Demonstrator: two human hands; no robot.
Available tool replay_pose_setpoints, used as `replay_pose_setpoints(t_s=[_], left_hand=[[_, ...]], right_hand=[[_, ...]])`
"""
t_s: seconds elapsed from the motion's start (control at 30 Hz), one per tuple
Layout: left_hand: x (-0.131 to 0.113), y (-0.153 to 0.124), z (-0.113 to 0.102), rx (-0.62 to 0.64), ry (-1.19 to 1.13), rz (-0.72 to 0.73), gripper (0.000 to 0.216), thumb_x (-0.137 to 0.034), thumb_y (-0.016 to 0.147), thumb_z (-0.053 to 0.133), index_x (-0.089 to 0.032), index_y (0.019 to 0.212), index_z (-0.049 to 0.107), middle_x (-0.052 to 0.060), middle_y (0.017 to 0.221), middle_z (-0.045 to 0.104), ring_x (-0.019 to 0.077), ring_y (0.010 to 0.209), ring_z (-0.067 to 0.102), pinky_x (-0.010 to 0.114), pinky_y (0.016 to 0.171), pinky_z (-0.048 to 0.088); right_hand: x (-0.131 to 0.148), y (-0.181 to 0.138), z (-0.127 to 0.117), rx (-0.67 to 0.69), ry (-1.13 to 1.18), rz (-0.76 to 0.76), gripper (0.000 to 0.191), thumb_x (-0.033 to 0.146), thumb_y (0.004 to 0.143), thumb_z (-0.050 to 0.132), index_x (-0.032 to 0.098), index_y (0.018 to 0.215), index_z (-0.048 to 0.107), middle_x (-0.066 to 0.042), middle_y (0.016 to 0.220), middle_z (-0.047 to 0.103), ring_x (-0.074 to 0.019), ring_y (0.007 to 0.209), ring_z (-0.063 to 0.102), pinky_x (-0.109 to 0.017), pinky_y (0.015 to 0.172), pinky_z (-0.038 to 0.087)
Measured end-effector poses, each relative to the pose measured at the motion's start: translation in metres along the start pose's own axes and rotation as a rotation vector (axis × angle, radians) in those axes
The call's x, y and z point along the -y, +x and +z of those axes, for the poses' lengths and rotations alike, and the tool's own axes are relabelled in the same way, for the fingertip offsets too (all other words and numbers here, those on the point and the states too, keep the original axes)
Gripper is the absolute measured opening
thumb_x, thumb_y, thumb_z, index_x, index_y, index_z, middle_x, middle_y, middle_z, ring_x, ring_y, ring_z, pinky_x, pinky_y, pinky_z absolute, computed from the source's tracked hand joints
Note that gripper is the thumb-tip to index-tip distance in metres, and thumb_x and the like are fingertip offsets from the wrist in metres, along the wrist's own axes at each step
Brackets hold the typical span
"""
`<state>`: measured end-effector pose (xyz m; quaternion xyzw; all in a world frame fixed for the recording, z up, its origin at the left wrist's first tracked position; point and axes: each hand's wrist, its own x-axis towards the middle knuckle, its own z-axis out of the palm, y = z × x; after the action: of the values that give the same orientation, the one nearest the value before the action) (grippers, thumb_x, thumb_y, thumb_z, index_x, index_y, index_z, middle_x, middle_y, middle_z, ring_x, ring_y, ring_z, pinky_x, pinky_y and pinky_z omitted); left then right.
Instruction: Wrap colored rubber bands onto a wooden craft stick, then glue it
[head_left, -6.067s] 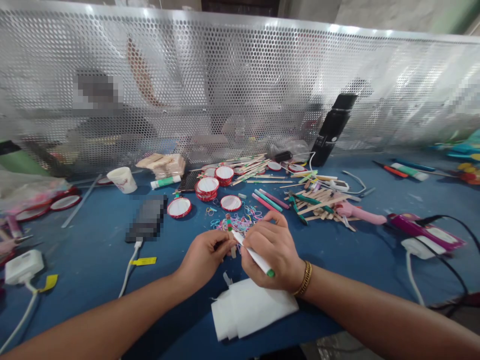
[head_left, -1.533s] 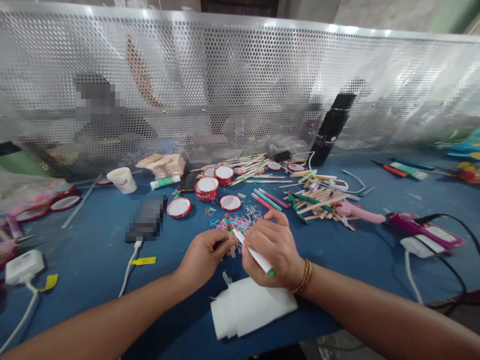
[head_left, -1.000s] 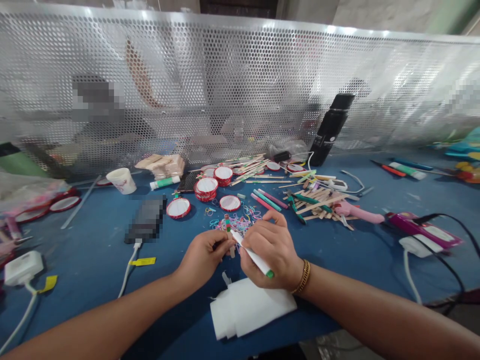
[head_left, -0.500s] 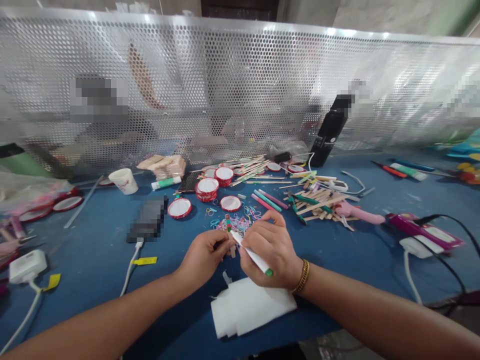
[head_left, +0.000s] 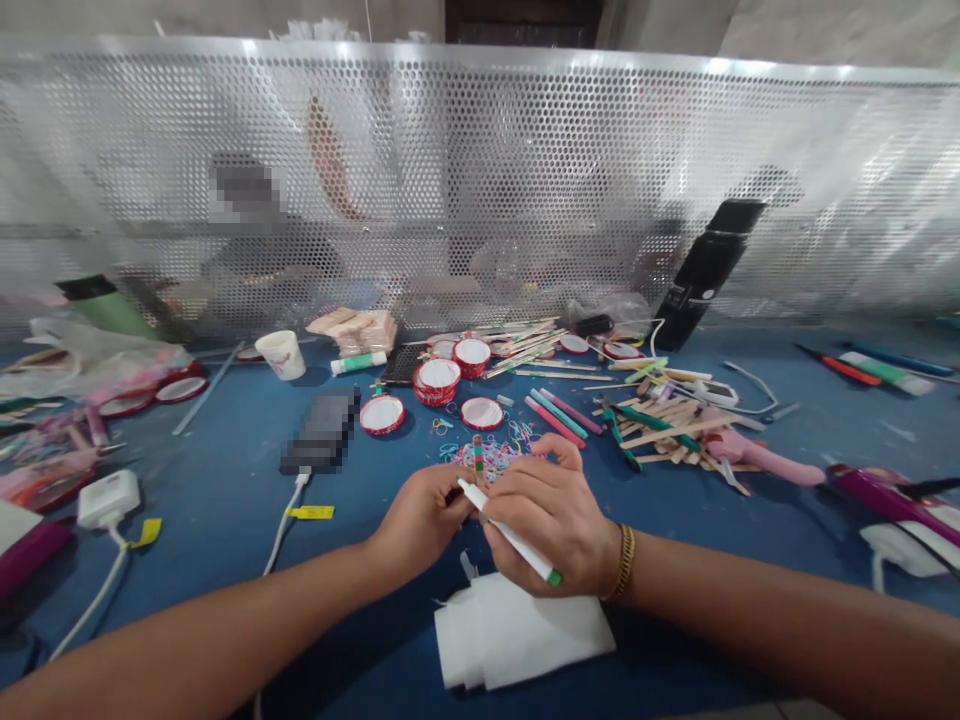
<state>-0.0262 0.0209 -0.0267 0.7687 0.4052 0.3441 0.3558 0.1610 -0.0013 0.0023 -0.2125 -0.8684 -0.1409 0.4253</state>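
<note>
My left hand [head_left: 424, 520] pinches a small wooden craft stick [head_left: 478, 455] whose upper part carries red and green bands. In my right hand [head_left: 551, 510] is a white marker [head_left: 517, 540] with a green end, gripped like a pen. Its green tip points at the left hand's fingers, close to the stick; whether it touches the stick I cannot tell. Just beyond the hands lies a pile of small coloured rubber bands [head_left: 495, 455]. Below them rests a folded white cloth or tissue [head_left: 525, 635].
Red-rimmed round pieces [head_left: 437, 375], coloured pens [head_left: 559, 412] and a heap of wooden sticks [head_left: 660, 425] lie beyond the hands. A phone [head_left: 322, 430] on a cable, a paper cup [head_left: 280, 355] and a black bottle [head_left: 709, 270] stand around. A perforated metal screen [head_left: 480, 180] closes the back; a person sits behind it.
The camera view has turned slightly left, so the scene sits further right. The marker's tip has dropped from the stick's banded part to nearer the left fingers. Both holds stay the same.
</note>
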Motion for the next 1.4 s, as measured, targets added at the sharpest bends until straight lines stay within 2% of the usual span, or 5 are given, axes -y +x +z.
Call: replay_pose_setpoints(t_s=[0.17,0.37,0.73,1.1,1.4], left_hand=[[-0.005,-0.001,-0.003,0.008,-0.033,0.069,0.023,-0.011,0.084,0.050,-0.016,0.063,0.058,-0.001,0.065,0.058,0.0129,0.066,0.052,0.022,0.064,0.040],[-0.007,-0.001,-0.002,0.013,-0.030,-0.006,0.023,-0.016,0.087,0.052,-0.017,0.065,0.059,-0.003,0.062,0.053,0.0113,0.060,0.048,0.021,0.058,0.038],[-0.007,0.001,-0.002,0.026,0.047,-0.077,0.028,-0.022,0.092,0.051,-0.017,0.065,0.057,-0.004,0.061,0.051,0.0104,0.059,0.048,0.020,0.055,0.038],[-0.007,0.000,-0.001,-0.047,0.063,-0.080,0.031,-0.028,0.093,0.051,-0.017,0.063,0.054,-0.004,0.059,0.050,0.0096,0.054,0.046,0.020,0.051,0.037],[0.007,0.017,-0.024,-0.165,0.202,-0.073,0.032,-0.034,0.094,0.051,-0.018,0.069,0.061,-0.002,0.066,0.060,0.0121,0.061,0.053,0.022,0.058,0.042]], right_hand=[[-0.005,-0.001,0.009,-0.034,0.030,-0.035,0.018,0.017,0.078,0.061,0.020,0.095,0.057,0.002,0.086,0.071,-0.0150,0.075,0.062,-0.041,0.085,0.032],[-0.010,-0.008,0.013,-0.109,0.033,0.020,0.019,0.016,0.077,0.063,0.023,0.095,0.058,0.003,0.085,0.072,-0.0147,0.076,0.065,-0.041,0.087,0.034],[-0.014,-0.014,0.015,-0.151,0.029,0.053,0.017,0.012,0.074,0.062,0.022,0.081,0.048,0.006,0.065,0.063,-0.0121,0.059,0.057,-0.040,0.082,0.036],[-0.018,-0.013,0.016,-0.146,-0.032,0.059,0.016,0.011,0.076,0.060,0.021,0.078,0.047,0.005,0.063,0.061,-0.0117,0.060,0.054,-0.039,0.082,0.034],[-0.022,-0.011,0.017,-0.127,-0.004,0.112,0.012,0.013,0.082,0.062,0.021,0.086,0.053,0.003,0.077,0.068,-0.0124,0.068,0.059,-0.039,0.087,0.033]])
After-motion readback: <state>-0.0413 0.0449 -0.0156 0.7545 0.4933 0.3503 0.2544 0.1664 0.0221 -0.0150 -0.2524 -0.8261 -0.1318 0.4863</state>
